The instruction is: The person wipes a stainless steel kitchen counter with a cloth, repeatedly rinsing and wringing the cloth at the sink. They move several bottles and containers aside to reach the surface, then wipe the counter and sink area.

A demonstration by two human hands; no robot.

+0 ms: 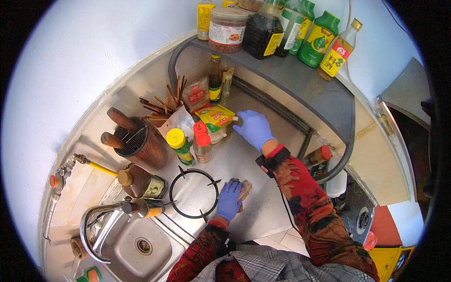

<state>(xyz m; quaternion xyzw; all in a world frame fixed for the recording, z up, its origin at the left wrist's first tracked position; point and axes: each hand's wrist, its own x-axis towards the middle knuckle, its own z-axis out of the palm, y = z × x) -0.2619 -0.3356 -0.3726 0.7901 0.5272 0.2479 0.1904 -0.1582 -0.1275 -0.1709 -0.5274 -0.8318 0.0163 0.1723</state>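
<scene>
My left hand (229, 199), in a blue glove, presses a crumpled brownish cloth (245, 191) on the steel counter (253, 218), just right of a black ring-shaped pan support (194, 170). Farther back, my right hand (253, 127), also gloved, has its fingers at the small cap (236, 121) of a yellow seasoning pouch (216, 116). The fingertips are partly hidden. Two red-capped shakers (203, 149) and a yellow-capped green container (180, 144) stand left of the pouch. Behind it are a seasoning packet (197, 95) and a dark sauce bottle (215, 79).
A wooden knife block (151, 148), chopsticks (172, 100) and dark bottles (146, 183) line the left. The sink (127, 243) with its curved faucet (84, 225) lies lower left. A grey shelf (299, 81) holding bottles overhangs the back. A stove (357, 215) is at right.
</scene>
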